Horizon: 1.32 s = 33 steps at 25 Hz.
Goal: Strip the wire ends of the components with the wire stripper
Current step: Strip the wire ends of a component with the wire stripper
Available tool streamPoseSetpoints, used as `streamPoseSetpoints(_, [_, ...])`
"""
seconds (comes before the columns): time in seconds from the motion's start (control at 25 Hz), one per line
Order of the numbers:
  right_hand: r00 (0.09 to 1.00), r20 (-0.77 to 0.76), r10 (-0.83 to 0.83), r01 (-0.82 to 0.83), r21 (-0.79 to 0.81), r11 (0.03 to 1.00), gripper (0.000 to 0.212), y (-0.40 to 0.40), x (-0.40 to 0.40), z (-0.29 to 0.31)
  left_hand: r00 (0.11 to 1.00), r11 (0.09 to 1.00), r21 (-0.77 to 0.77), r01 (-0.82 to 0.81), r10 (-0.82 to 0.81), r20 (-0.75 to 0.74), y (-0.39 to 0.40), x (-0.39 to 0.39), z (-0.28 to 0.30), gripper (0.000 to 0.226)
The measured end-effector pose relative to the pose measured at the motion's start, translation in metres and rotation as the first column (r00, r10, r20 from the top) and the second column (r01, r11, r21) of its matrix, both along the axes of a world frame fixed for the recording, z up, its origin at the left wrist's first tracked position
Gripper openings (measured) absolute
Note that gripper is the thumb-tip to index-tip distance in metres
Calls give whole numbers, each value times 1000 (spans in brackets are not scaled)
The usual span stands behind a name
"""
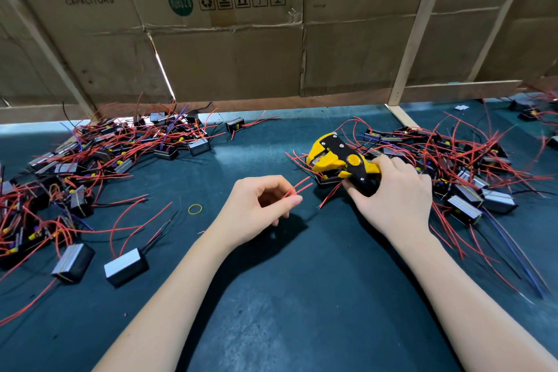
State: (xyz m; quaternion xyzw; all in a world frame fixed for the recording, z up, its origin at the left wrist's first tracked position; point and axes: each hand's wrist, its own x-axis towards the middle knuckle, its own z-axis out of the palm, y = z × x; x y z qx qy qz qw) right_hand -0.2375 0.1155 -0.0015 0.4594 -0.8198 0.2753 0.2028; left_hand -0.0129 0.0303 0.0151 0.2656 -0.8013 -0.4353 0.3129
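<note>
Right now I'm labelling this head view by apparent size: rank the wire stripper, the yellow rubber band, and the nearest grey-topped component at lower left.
1. wire stripper
2. grey-topped component, which sits nearer the camera, so the gap is unsure
3. yellow rubber band, clearly smallest

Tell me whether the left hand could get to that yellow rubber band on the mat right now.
Probably yes. The rubber band lies alone on bare mat just left of the left hand, nothing over it. But that hand is pinching two red wires, so it would likely drop them first.
</note>
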Motion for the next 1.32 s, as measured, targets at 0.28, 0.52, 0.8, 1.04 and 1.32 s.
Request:
streamPoseSetpoints(0.28, [999, 17, 46, -46, -1, 999, 53, 1, 0, 0, 999, 994, 110, 12, -8, -36, -2, 1, 4, 22])
streamPoseSetpoints(0.52, [991, 17, 132, -133, 41, 990, 49, 1, 7, 0, 999, 991, 131, -18, 22, -28, 0, -1, 5, 23])
streamPoseSetpoints(0.8, [981, 71, 181, -182, 12, 983, 39, 4, 10, 8, 999, 992, 127, -25, 29, -30, 0, -2, 3, 23])
streamPoseSetpoints(1.04, [997, 27, 71, -73, 72, 995, 39, 5, 12, 9, 1000, 993, 116, -8, 12, -26, -1, 0, 2, 23])
streamPoseSetpoints(1.32, [997, 71, 21, -21, 0, 1000, 53, 1, -4, 4, 925, 838, -525, -148, 305, 227, -9, 11, 3, 18])
